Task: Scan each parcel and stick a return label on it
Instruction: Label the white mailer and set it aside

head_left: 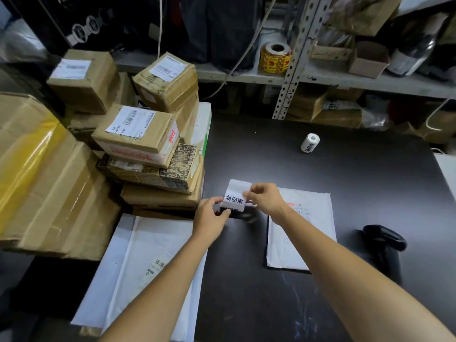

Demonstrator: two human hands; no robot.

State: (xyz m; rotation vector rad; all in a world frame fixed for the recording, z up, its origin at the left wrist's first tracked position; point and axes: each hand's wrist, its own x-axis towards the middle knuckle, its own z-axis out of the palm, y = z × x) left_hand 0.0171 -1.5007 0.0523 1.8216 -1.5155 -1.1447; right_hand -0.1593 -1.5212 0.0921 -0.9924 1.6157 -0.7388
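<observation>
- Near mailer (138,255), lower left, lies flat on the table (271,304). It has a barcode slip but no return label that I can see. My arm covers part of it.
- Right mailer (303,243), right of centre, also lies flat and shows no return label. Its print is too blurred to read.
- Scanner (385,239) lies idle at the right. Whether either mailer has been scanned can't be told.
- Label (234,201) is held mid-frame above the table, between the two mailers. Left hand (209,218) pinches its lower corner and right hand (266,198) pinches its upper edge, so both sets of fingers are clamped on it. It's probably being peeled from its backing; the dark smear beneath is unclear. Sticking is still to do.
- Boxes (138,134), stacked upper left, carry shipping labels. No return labels can be made out, so most of the work looks to be left.
- Roll (310,142) lies on the far table.
</observation>
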